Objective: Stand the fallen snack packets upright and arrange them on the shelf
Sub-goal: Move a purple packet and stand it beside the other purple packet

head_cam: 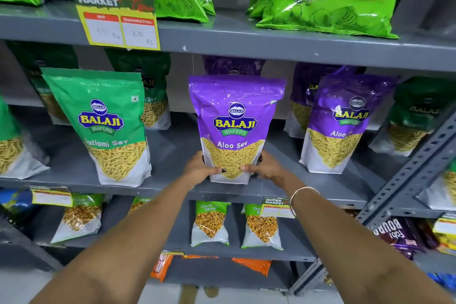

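The left hand point(199, 170) and right hand point(266, 168) clamp the lower corners of a glossy purple plastic "Aloo Sev" pouch point(235, 126), thumbs across its front. The pouch stands upright, long axis vertical, label facing outward, base on the front edge of the grey metal middle shelf point(172, 155). A matching purple pouch point(338, 121) stands to its right; a green "Ratlami Sev" pouch point(103, 123) stands to its left, tilted.

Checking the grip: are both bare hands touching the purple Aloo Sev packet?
Touching. The head view shows the left hand and right hand clasping the purple Aloo Sev packet at its base.
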